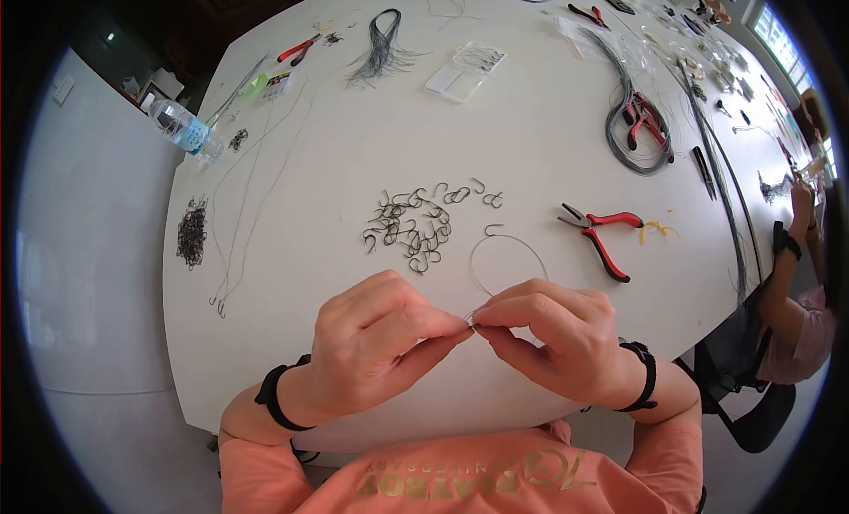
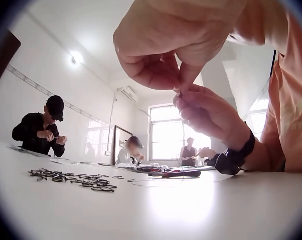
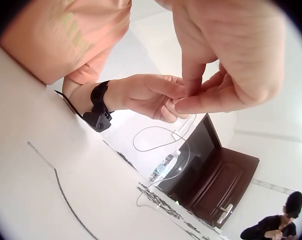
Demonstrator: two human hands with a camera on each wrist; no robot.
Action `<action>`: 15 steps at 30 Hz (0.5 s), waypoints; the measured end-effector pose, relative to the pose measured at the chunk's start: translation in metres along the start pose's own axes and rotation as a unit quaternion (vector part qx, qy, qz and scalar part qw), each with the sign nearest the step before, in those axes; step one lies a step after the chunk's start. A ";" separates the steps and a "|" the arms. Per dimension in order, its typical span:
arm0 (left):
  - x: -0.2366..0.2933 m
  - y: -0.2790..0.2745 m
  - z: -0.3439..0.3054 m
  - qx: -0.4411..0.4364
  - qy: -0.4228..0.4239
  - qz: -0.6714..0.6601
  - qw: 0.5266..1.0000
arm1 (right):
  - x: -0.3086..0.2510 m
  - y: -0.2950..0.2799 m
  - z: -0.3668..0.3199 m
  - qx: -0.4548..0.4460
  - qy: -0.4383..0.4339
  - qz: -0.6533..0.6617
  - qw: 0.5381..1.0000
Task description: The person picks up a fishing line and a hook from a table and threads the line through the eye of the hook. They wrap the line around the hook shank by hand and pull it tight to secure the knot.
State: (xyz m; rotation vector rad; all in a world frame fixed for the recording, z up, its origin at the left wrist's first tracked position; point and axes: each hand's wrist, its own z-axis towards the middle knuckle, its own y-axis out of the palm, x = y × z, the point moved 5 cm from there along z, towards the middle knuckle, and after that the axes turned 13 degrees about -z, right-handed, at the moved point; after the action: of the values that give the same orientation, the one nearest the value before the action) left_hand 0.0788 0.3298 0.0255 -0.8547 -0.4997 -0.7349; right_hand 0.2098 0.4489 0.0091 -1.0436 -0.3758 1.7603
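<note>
My left hand (image 1: 376, 333) and right hand (image 1: 557, 337) meet tip to tip close above the table's front part. Thumb and forefinger of each pinch at the same spot, on the end of a thin fishing line (image 1: 471, 259) and a tiny dark piece, mostly hidden by fingertips; I cannot tell its kind. From the fingers the line bows out in a loop, also seen hanging in the right wrist view (image 3: 161, 146). A single fish hook (image 1: 494, 227) lies at its far end. Beyond the hands is a loose pile of dark fish hooks (image 1: 409, 222).
Red-handled pliers (image 1: 610, 235) lie right of the hooks, beside yellow scraps (image 1: 656, 231). A dense dark heap (image 1: 191, 233) and hooked lines (image 1: 256, 187) are at left, near a water bottle (image 1: 186, 129). Coiled line (image 1: 632, 134) lies back right. Another person (image 1: 800, 293) sits at right.
</note>
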 end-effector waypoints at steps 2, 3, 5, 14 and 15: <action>0.001 0.000 0.000 0.000 -0.002 -0.005 1.000 | -0.002 -0.002 0.001 0.013 -0.015 -0.010 1.000; 0.000 0.000 0.000 0.000 -0.010 -0.011 1.000 | -0.004 -0.003 0.002 0.026 -0.031 -0.019 0.999; 0.000 0.000 0.000 0.001 -0.018 -0.016 1.000 | -0.004 -0.003 0.002 0.033 -0.036 -0.024 0.999; 0.000 0.000 0.000 -0.014 -0.043 -0.037 0.998 | -0.005 -0.002 0.001 0.051 -0.069 -0.032 0.996; 0.000 0.000 0.000 -0.014 -0.040 -0.034 0.999 | -0.004 -0.002 0.001 0.043 -0.062 -0.022 0.997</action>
State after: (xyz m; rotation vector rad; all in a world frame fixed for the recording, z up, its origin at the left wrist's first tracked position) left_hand 0.0791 0.3298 0.0254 -0.8992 -0.5932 -0.7727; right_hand 0.2102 0.4462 0.0131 -0.8614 -0.3945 1.7915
